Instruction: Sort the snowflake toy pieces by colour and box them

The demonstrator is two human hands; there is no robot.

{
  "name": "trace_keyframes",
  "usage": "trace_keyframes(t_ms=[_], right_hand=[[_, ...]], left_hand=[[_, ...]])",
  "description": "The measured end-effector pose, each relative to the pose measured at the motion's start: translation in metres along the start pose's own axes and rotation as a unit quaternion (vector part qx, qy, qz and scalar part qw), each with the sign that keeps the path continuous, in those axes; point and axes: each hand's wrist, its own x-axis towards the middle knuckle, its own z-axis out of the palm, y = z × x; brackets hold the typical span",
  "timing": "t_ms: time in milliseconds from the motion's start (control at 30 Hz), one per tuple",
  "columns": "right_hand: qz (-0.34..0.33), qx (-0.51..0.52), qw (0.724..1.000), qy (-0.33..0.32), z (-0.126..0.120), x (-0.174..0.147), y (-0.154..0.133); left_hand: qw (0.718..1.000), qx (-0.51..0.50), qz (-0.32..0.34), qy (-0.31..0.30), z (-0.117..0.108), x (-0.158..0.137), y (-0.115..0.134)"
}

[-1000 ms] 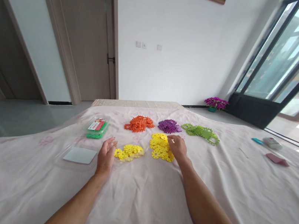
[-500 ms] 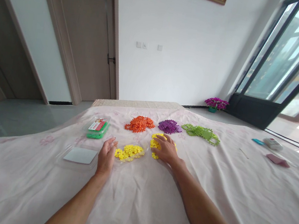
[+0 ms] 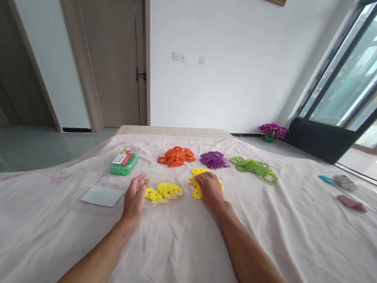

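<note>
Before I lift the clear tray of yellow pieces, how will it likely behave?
The tray looks like thin, clear plastic, so it may flex if squeezed. The yellow pieces inside lie loose with no lid over them, so they could spill if it tips.

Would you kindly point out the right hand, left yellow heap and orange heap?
Right hand point(image 3: 210, 189), head view: its back.
Left yellow heap point(image 3: 166, 189), head view: its middle.
Orange heap point(image 3: 176, 157), head view: its middle.

A tub point(image 3: 176, 197) of discs point(image 3: 163, 189) sits between the left fingers point(image 3: 137, 181) and right fingers point(image 3: 201, 178), loose discs point(image 3: 196, 194) beneath the right. Left of the left fingers lie a tray point(image 3: 77, 198) (card point(image 3: 102, 196) inside) and, behind it, a box point(image 3: 123, 162); three piles point(image 3: 214, 160) lie beyond.
</note>
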Motion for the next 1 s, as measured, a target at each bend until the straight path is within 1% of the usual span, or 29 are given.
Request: trace_keyframes(t_ms=[167, 333, 400, 467, 567, 633, 700, 767, 833, 900, 1000], right_hand=[[0.063, 0.009, 0.997, 0.051, 0.005, -0.002, 0.005], [0.123, 0.091, 0.978, 0.141, 0.004, 0.002, 0.0], [0.131, 0.13, 0.97, 0.156, 0.002, 0.004, -0.008], [0.126, 0.157, 0.967, 0.155, 0.001, 0.006, -0.018], [0.097, 0.188, 0.967, 0.139, 0.0, 0.006, -0.036], [0.061, 0.206, 0.969, 0.118, 0.001, 0.005, -0.045], [0.023, 0.214, 0.972, 0.096, -0.001, 0.005, -0.048], [0.01, 0.202, 0.976, 0.082, -0.005, 0.006, -0.045], [0.029, 0.165, 0.983, 0.073, -0.014, 0.008, -0.036], [0.061, 0.121, 0.99, 0.044, -0.025, 0.009, -0.024], [0.103, 0.067, 0.991, -0.049, -0.04, 0.009, -0.009]], left_hand=[[1.0, 0.011, 0.0, 0.003, 0.0, -0.002, 0.004], [1.0, 0.029, 0.005, 0.007, 0.0, -0.003, 0.006], [0.999, 0.039, 0.007, 0.008, -0.001, -0.002, 0.006], [0.999, 0.045, 0.007, 0.011, -0.001, -0.001, 0.005], [0.999, 0.043, 0.004, 0.011, -0.001, -0.001, 0.006], [0.999, 0.04, 0.004, 0.008, -0.001, -0.001, 0.007], [0.999, 0.039, 0.007, 0.007, -0.001, -0.002, 0.009], [0.999, 0.04, 0.009, 0.01, -0.001, -0.002, 0.009], [0.999, 0.041, 0.01, 0.012, -0.001, -0.002, 0.008], [0.999, 0.039, 0.012, 0.01, -0.001, -0.001, 0.006], [0.999, 0.033, 0.01, 0.006, -0.001, 0.0, 0.003]])
